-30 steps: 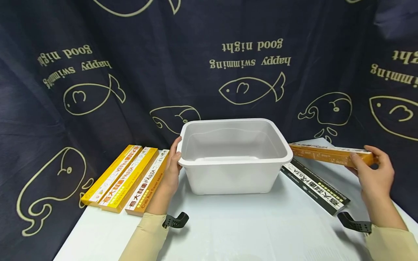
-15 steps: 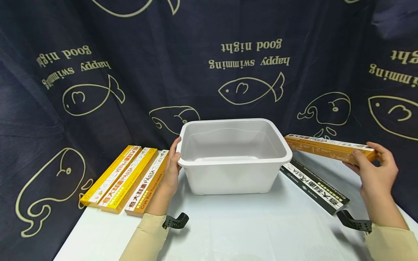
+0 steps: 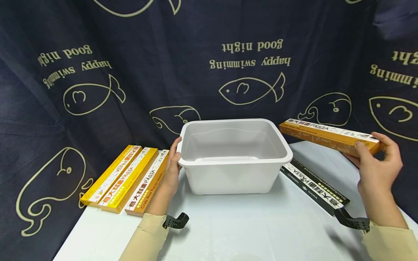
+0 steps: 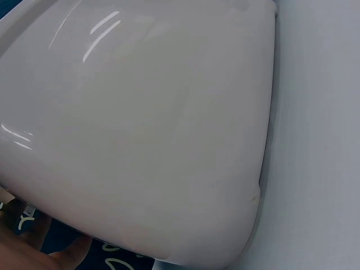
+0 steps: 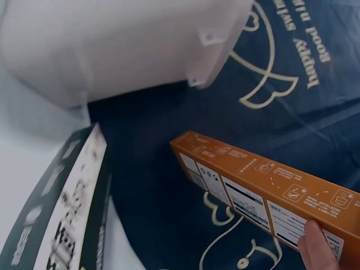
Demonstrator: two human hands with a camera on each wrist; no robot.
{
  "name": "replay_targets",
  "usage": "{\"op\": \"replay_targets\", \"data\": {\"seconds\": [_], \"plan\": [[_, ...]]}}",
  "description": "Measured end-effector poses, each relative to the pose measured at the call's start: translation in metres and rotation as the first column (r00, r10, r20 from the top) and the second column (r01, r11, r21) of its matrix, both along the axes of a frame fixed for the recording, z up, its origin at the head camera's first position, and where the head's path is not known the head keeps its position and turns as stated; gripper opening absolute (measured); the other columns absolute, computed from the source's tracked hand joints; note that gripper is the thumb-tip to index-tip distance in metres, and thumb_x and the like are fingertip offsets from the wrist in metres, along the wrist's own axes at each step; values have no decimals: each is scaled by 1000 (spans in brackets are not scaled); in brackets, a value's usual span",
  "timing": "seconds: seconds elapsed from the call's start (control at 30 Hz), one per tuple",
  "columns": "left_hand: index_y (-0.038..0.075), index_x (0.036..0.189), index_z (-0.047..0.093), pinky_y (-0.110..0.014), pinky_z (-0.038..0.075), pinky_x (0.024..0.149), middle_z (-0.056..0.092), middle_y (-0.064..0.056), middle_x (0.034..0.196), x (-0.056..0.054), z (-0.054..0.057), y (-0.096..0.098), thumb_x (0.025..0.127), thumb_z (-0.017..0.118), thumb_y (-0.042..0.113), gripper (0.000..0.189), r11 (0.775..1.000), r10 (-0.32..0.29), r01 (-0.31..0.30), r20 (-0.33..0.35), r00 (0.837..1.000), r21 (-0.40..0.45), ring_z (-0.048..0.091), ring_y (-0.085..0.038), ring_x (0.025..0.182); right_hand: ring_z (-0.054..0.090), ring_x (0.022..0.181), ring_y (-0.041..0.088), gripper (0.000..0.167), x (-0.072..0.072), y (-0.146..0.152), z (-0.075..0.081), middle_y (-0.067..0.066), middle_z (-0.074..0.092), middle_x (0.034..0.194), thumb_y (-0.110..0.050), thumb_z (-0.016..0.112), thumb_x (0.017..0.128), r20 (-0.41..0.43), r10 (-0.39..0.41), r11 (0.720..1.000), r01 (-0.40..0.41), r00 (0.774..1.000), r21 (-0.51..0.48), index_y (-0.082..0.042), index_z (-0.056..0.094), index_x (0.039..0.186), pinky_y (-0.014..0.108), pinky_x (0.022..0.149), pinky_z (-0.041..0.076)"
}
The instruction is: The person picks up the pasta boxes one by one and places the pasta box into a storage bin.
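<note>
My right hand (image 3: 380, 166) pinches the near right end of an orange-brown pasta box (image 3: 326, 137), thumb on its near side. The box is raised above the table, its far end close to the right rim of a white plastic bin (image 3: 230, 177). In the right wrist view a fingertip (image 5: 318, 247) lies on the printed side of the box. My left hand (image 3: 170, 170) holds the bin's left rim, thumb in front; some fingers are hidden. The bin stands upright, and its visible inside holds nothing. Beneath the raised box lies a black pasta box (image 3: 315, 186).
Left of the bin, two yellow pasta boxes (image 3: 112, 174) (image 3: 128, 181) and a brown crab roe pasta box (image 3: 147, 185) lie side by side on the white table (image 3: 228, 228). A dark blue curtain (image 3: 196, 54) with fish drawings hangs behind.
My right hand has lifted the orange-brown box higher, and its far end has swung up and left toward the bin. Its printed top now shows more. My left hand and the bin stay put.
</note>
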State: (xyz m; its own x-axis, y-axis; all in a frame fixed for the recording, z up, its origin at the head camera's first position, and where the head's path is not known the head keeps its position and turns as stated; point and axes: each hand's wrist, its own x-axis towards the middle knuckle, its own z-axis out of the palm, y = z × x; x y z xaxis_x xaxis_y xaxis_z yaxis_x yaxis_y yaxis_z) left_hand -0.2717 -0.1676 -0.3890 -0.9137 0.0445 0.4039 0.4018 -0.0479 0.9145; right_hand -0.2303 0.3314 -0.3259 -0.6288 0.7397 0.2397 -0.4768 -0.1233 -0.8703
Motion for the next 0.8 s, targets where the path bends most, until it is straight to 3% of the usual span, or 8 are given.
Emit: {"op": "replay_targets", "data": {"seconds": [0.2, 0.57, 0.8], "plan": [[38, 155, 27, -61, 25, 115, 34, -4, 159, 0, 0, 0, 93, 33, 41, 62, 1000, -1, 1, -4, 1000, -2, 33, -39, 142, 51, 119, 22, 48, 1, -8, 9, 0, 46, 129, 14, 62, 86, -126, 32, 999, -31, 992, 13, -11, 64, 127, 18, 56, 55], [37, 154, 27, -61, 24, 116, 35, -4, 159, 0, 0, 0, 93, 33, 41, 62, 1000, -4, 4, -3, 1000, -3, 33, -38, 142, 51, 122, 24, 45, 7, -23, 26, 0, 45, 133, 10, 63, 88, -159, 49, 997, -38, 986, 66, -12, 63, 128, 17, 59, 55], [38, 155, 27, -58, 26, 114, 34, -3, 159, 0, 0, 0, 93, 32, 41, 62, 1000, 10, -9, 5, 1000, -8, 33, -39, 142, 52, 117, 25, 45, 5, -31, 32, 3, 47, 131, 12, 60, 87, -230, 100, 995, -91, 968, 50, -9, 64, 126, 23, 59, 57]]}}
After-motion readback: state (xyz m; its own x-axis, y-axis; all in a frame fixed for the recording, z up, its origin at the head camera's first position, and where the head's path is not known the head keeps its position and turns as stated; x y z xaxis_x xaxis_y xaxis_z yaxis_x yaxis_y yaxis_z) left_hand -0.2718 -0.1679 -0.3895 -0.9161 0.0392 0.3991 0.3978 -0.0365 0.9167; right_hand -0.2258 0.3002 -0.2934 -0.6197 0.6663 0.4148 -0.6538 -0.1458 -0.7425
